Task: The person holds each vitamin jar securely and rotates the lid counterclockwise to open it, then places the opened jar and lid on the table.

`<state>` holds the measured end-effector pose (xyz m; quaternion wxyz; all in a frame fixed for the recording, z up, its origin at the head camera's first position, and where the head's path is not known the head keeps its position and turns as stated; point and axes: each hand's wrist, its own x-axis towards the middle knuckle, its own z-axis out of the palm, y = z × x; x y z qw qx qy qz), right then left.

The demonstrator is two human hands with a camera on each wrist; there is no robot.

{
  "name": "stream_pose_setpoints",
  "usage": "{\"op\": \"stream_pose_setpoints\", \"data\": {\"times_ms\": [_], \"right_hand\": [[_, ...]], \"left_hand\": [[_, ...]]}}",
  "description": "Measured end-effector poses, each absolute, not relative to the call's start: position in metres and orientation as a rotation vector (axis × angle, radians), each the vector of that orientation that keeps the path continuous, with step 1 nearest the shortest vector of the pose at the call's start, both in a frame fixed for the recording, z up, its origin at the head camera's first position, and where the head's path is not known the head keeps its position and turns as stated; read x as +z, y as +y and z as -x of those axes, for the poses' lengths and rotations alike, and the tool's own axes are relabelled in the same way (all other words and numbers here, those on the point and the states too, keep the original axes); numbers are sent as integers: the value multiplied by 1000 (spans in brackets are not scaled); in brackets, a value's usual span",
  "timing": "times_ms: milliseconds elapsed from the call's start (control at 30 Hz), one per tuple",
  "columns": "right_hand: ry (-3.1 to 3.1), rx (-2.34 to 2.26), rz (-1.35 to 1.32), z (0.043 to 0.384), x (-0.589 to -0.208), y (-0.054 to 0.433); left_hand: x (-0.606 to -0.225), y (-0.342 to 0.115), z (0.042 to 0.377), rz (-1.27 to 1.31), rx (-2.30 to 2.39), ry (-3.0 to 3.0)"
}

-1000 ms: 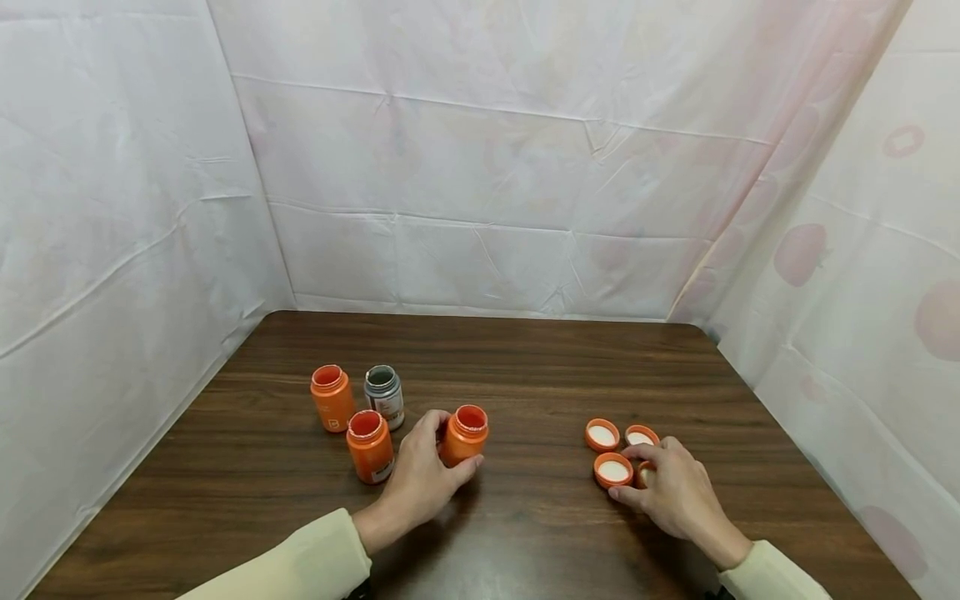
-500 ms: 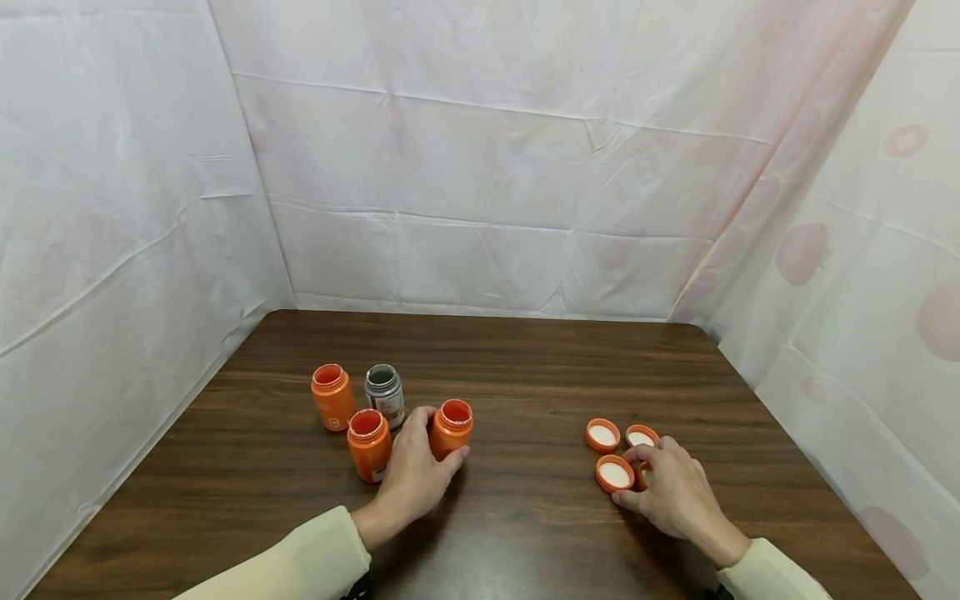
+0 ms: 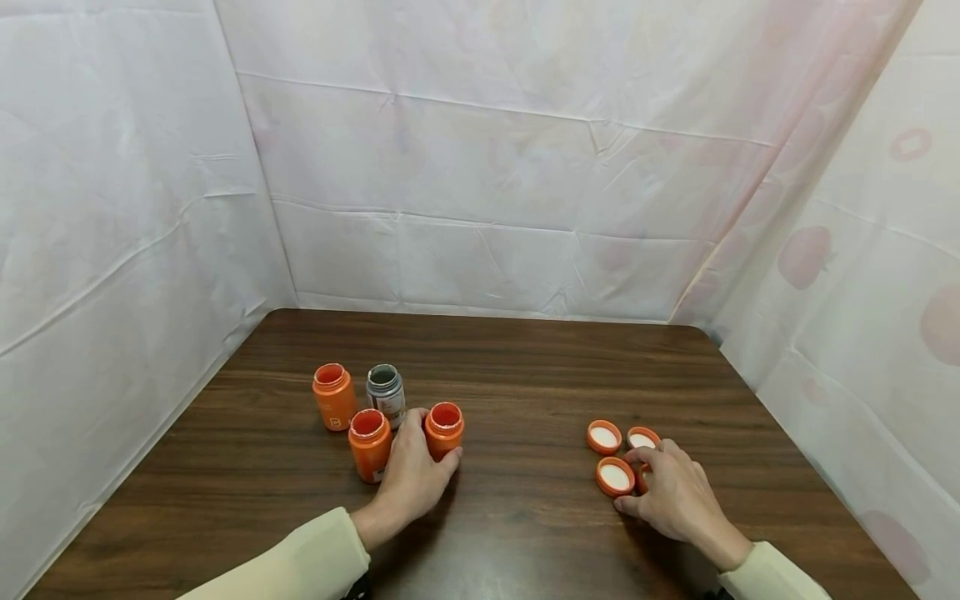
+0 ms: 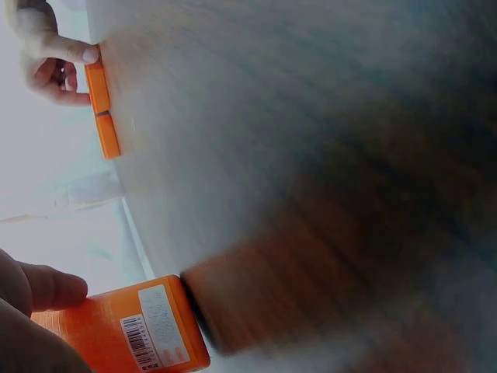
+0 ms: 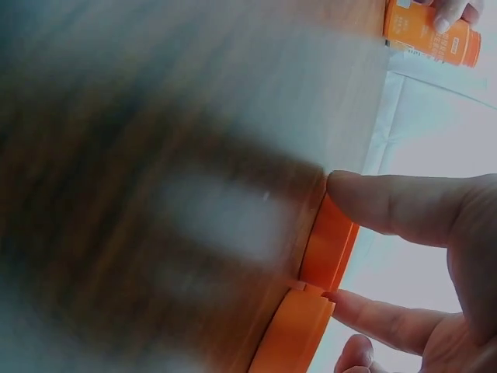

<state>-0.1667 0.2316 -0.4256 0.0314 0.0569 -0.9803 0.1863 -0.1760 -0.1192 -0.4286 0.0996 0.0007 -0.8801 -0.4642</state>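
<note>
In the head view my left hand (image 3: 411, 477) grips an uncapped orange bottle (image 3: 446, 432), thumb on its near side and fingers behind. The bottle stands upright; its white barcode label (image 4: 161, 330) shows in the left wrist view. Just left of that hand are two more open orange bottles, one near (image 3: 370, 450) and one farther back (image 3: 334, 402), plus an open grey bottle (image 3: 386, 395). On the right, my right hand (image 3: 675, 492) pinches the front-left orange cap (image 3: 615, 477) between thumb and index finger. The right wrist view shows its side wall (image 5: 330, 245) between them.
Two orange caps (image 3: 603, 437) (image 3: 642, 438) lie behind the pinched one, white insides up. A fourth cap (image 5: 291, 334) sits beside it, mostly hidden by my right hand in the head view. White sheets (image 3: 480, 167) enclose the dark wooden table (image 3: 517, 375).
My left hand has moved left with the orange bottle, bringing it closer to the other bottles. The right hand and the front-left cap have shifted only slightly.
</note>
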Motion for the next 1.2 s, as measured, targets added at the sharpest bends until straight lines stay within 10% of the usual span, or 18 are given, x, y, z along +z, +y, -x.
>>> {"op": "stream_pose_setpoints", "data": {"times_ms": [1200], "right_hand": [[-2669,589,-342,175,-396,230]], "left_hand": [[-377,-162,186,373,-771,-2585]]}}
